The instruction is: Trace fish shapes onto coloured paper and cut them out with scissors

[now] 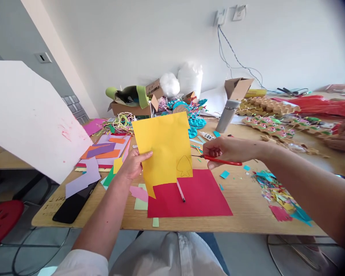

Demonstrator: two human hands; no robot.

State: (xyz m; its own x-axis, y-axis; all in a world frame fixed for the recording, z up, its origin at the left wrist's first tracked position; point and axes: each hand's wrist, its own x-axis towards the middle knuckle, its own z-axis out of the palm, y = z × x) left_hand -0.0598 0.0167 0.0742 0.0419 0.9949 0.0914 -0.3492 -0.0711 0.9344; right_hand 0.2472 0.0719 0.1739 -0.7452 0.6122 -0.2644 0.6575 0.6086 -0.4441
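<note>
My left hand (134, 164) pinches the left edge of a yellow sheet (163, 145), held upright above the table. A small shape with a pointed top is drawn in dark line at the sheet's lower right corner. My right hand (218, 151) is closed on red-handled scissors (222, 160). Their blade tips are at the sheet's right edge, beside the drawing. Below lies a red sheet (201, 199) on the table, with a pen (181, 191) on it.
Colored paper (103, 151) and a black phone (73, 205) lie left on the table (244, 214). Paper scraps (276, 191) are at the right. Behind stand a grey bottle (228, 116) and decorated egg cartons (270, 125). Another person's hand (343, 138) shows at far right.
</note>
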